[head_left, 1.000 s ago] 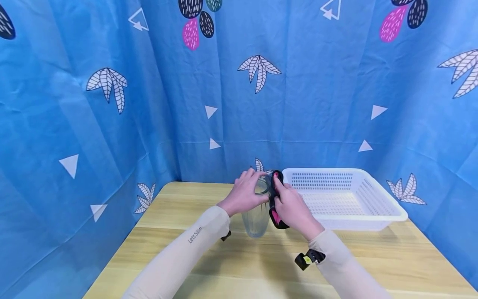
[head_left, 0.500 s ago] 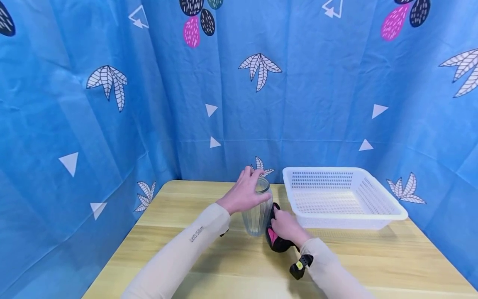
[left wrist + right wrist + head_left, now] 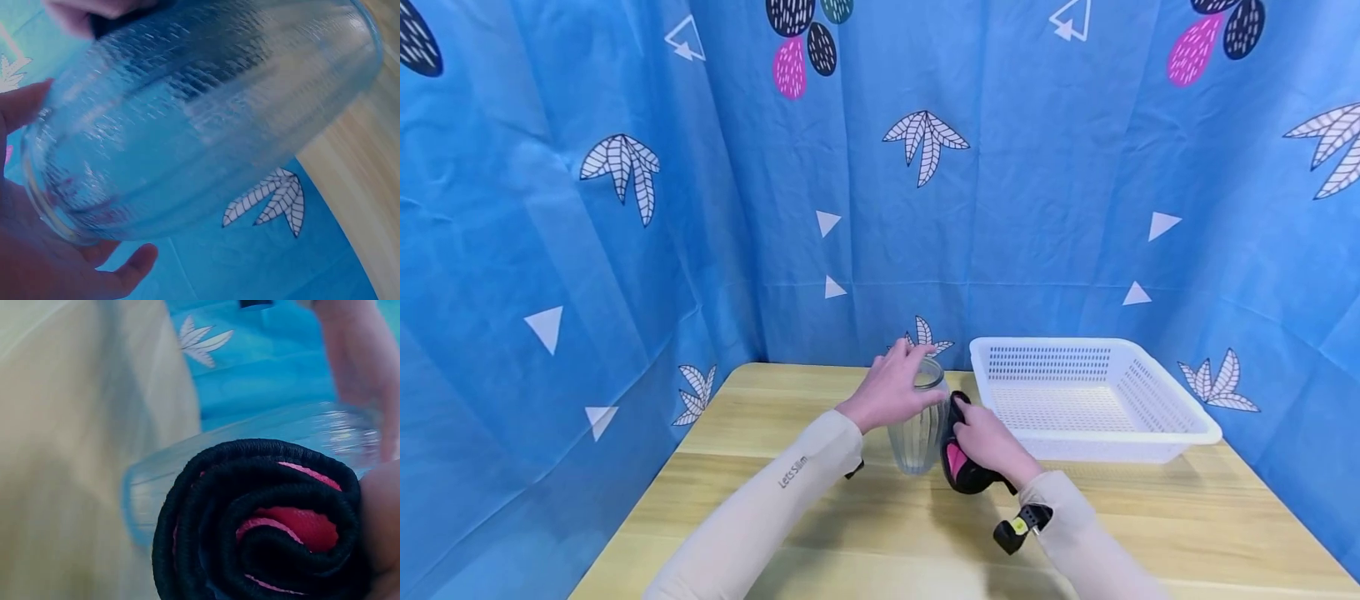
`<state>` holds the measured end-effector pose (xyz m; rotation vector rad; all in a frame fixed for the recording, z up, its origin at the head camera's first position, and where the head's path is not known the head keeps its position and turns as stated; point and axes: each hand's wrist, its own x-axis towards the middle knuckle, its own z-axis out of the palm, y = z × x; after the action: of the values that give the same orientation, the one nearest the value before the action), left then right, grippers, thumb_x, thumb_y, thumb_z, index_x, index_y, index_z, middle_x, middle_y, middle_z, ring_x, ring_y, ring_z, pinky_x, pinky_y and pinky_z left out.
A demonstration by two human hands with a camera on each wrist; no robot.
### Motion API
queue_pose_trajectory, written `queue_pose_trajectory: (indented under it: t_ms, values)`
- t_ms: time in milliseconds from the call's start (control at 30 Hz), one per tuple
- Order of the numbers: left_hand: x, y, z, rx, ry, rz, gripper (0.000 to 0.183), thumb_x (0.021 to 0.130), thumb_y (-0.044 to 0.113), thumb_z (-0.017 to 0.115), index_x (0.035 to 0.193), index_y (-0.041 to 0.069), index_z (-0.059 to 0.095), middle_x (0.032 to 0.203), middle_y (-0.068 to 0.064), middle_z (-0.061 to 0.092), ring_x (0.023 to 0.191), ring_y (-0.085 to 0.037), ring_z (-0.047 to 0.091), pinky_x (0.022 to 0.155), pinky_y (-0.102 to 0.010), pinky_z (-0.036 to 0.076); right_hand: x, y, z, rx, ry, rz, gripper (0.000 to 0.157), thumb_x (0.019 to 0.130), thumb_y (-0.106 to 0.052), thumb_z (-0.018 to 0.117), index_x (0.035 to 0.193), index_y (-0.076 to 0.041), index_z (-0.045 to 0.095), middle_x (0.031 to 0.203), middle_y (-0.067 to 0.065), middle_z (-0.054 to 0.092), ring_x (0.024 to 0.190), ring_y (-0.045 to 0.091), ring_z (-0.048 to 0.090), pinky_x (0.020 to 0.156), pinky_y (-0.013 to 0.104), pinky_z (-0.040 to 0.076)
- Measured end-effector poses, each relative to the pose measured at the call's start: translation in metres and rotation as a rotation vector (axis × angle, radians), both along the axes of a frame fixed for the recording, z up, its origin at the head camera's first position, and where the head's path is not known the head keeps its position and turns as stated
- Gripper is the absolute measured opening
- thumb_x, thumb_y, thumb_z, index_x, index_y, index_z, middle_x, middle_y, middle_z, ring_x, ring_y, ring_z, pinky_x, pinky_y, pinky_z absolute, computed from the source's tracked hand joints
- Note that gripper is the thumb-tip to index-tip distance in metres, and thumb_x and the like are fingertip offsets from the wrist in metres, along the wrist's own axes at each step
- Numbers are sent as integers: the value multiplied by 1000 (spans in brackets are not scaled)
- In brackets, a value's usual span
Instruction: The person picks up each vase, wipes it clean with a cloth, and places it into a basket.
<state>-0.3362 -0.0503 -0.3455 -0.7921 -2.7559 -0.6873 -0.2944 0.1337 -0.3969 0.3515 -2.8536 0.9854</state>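
A clear ribbed glass vase is upright over the middle of the table, and I cannot tell whether its base touches the wood. My left hand grips it around the rim from above, thumb on the near side; the left wrist view shows its fingers curving about the mouth of the vase. Just to the right, my right hand holds a rolled strip of black fabric with pink lining. Seen end-on in the right wrist view, the roll is a spiral with black edges, in front of the vase.
A white plastic basket with slotted walls stands at the back right of the wooden table. Behind and along both sides hangs a blue patterned curtain.
The right hand with the fabric roll went down and toward me beside the vase, then rose slightly and shifted right; the roll has turned. The left hand has stayed at the rim.
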Motion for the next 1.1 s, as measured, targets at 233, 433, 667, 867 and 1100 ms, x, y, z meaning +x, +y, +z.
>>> queue_pose_trajectory:
  t_ms: [233,433,667,867,1100]
  values:
    - [-2,1,2,-10,16,-50,70,85,42,70,148,24,45,114,0,44,105,-19,44,89,-39,37,8,2,42,8,158,-8,57,95,-6,50,150,4,41,117,30,66,76,24,61,71,41,50]
    - [-9,2,-3,-12,66,-58,77,80,45,69,149,22,45,113,2,45,109,-19,42,85,-37,34,7,-5,43,9,253,-10,61,94,-4,52,152,5,35,122,31,63,101,32,65,85,48,52]
    - [-13,2,-8,14,101,-72,74,85,49,70,148,19,45,116,1,47,112,-20,43,88,-39,37,-2,-9,15,30,121,-39,61,97,-5,50,151,14,29,127,36,58,106,37,65,89,49,52]
    - [-14,0,-10,32,97,-87,72,90,49,68,150,18,43,118,0,44,113,-19,41,94,-40,40,-6,-10,-14,0,29,-36,58,96,-5,50,148,16,34,113,32,67,91,32,68,81,47,54]
    - [-14,-4,-10,67,60,-89,77,88,50,65,152,17,38,120,-3,37,109,-19,42,88,-37,46,-10,-11,-47,79,-35,16,54,93,-6,52,141,18,44,126,33,62,111,41,65,93,52,51]
